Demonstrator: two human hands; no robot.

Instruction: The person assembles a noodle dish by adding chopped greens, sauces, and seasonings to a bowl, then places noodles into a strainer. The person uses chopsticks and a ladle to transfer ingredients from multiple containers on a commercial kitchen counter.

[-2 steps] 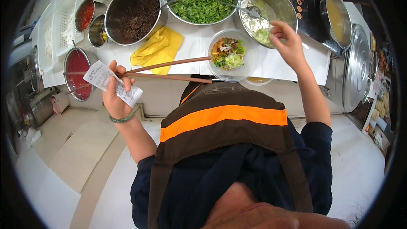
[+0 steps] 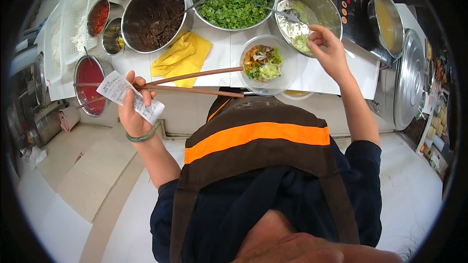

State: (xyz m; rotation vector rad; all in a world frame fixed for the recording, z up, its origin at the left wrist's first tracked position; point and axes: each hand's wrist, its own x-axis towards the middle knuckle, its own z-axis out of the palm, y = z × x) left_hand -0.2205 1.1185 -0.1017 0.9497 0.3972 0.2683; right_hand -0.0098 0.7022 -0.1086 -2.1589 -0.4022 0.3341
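My left hand [image 2: 135, 101] is closed around a pair of long brown chopsticks [image 2: 192, 76] and a printed paper slip [image 2: 115, 87]. The chopsticks point right, their tips spread apart beside a translucent bowl [image 2: 291, 70] at the table's front edge. Inside that bowl lies a mix of chopped vegetables [image 2: 262, 63], green, orange and pale. My right hand [image 2: 329, 48] is over the near right rim of a steel pot [image 2: 336, 12] holding pale chopped greens [image 2: 301, 43]. Its fingers are curled in toward the thumb; what they grip, if anything, is hidden.
A large steel bowl of chopped green herbs [image 2: 233, 2] stands at the back, a bowl of dark sauce [image 2: 151, 19] left of it. A yellow cloth [image 2: 181, 61] lies in front. A pot of red liquid [image 2: 89, 75] is far left, a pan of yellowish liquid [image 2: 385, 22] far right.
My right fingers have drawn slightly closer to the thumb over the pot. A pale sliver now shows beside my right wrist. My left hand keeps its hold, nearly still.
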